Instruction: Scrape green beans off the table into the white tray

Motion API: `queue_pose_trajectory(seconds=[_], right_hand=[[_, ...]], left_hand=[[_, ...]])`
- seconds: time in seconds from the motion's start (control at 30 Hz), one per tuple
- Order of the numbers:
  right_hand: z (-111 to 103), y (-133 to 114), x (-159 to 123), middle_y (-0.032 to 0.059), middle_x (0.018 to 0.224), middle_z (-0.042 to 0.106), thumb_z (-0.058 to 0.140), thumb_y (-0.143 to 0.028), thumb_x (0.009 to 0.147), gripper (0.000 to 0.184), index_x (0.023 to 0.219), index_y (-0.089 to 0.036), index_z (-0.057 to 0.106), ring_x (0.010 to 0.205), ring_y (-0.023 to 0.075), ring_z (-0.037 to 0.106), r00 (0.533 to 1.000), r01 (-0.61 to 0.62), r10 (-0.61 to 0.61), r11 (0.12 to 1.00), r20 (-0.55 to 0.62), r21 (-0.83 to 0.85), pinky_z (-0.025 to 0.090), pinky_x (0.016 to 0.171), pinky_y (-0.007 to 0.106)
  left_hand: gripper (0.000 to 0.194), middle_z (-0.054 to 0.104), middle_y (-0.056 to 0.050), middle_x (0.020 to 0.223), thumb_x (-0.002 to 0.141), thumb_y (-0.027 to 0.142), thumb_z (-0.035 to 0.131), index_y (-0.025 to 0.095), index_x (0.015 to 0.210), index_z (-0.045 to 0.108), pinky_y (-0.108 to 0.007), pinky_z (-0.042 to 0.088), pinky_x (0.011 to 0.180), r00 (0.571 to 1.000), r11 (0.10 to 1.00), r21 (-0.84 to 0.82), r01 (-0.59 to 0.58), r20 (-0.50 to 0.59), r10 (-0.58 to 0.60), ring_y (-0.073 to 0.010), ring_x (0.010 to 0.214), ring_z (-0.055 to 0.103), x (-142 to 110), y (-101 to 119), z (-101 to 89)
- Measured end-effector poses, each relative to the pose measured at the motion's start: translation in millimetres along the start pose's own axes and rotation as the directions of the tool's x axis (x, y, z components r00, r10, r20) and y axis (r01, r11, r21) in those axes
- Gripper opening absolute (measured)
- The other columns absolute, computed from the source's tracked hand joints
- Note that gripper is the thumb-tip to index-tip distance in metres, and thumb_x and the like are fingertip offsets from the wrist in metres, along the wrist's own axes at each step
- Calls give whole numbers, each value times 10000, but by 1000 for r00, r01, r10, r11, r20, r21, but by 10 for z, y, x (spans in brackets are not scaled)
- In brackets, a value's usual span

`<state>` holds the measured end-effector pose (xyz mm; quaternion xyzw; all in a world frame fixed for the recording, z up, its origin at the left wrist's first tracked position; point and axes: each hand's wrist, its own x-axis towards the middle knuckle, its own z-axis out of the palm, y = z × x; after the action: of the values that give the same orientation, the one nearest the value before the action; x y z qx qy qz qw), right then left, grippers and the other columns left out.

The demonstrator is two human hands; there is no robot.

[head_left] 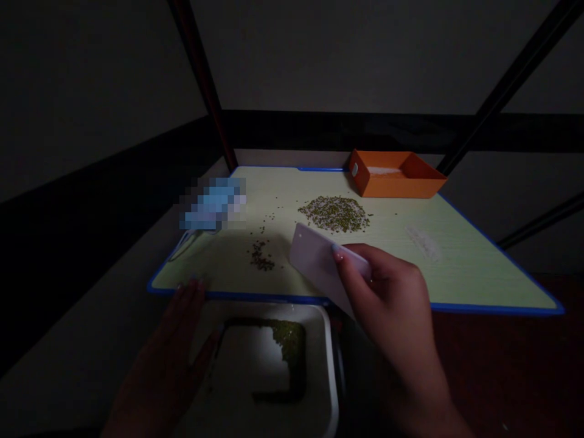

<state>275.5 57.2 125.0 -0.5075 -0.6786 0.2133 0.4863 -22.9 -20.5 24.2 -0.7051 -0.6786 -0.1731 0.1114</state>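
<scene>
My right hand (387, 292) grips a flat white plastic scraper card (319, 261), held tilted above the near edge of a pale green board (456, 267) with a blue rim. A small dark clump of green beans (261, 258) lies just left of the card. A larger heap of mixed beans and pale grains (335, 213) sits further back. My left hand (177, 328) rests with fingers stretched out against the left side of a white rectangular tray (326, 340), below the board's front edge. The tray holds green beans (287, 340).
An orange box (396, 175) with something white inside stands at the board's far edge. A faint patch of white grains (424, 243) lies at the right. A blurred blue object (213, 204) sits at the board's left. Dark frame bars rise behind. The scene is dim.
</scene>
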Motion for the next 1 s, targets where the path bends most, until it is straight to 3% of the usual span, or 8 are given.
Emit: queue_pose_trajectory(seconds=[0.17, 0.37, 0.6, 1.0], right_hand=[[28, 17, 23, -29, 593, 630, 584, -308, 945, 276, 704, -202, 664, 508, 103, 529, 997, -55, 50, 995, 55, 85, 348, 491, 232], [45, -8, 5, -23, 590, 632, 569, -316, 954, 284, 711, -201, 660, 512, 109, 523, 995, -60, 54, 996, 85, 71, 339, 509, 248], [93, -34, -12, -20, 601, 639, 562, -291, 953, 322, 651, -194, 617, 515, 98, 518, 996, -13, 9, 999, 86, 40, 338, 517, 245], [147, -103, -18, -15, 626, 665, 555, -231, 939, 233, 779, -186, 718, 553, 108, 572, 991, 64, -69, 997, 118, 45, 388, 540, 227]], left_hand=[[721, 360, -44, 1632, 912, 586, 340, 360, 1537, 59, -505, 506, 1121, 1000, 1000, -15, 6, 16, -6, -276, 1476, 382, 5, 8, -9], [714, 313, -22, 1656, 916, 557, 350, 358, 1537, 59, -506, 473, 1151, 999, 999, -28, 35, 28, -34, -272, 1505, 337, -30, -19, 45], [704, 301, 0, 1661, 918, 574, 332, 387, 1531, 39, -496, 474, 1153, 999, 999, -42, 35, 33, -33, -255, 1507, 331, -31, -29, 41], [705, 301, -21, 1658, 921, 571, 331, 379, 1533, 37, -501, 479, 1149, 998, 999, -38, 36, 52, -34, -265, 1506, 327, -10, 6, 0]])
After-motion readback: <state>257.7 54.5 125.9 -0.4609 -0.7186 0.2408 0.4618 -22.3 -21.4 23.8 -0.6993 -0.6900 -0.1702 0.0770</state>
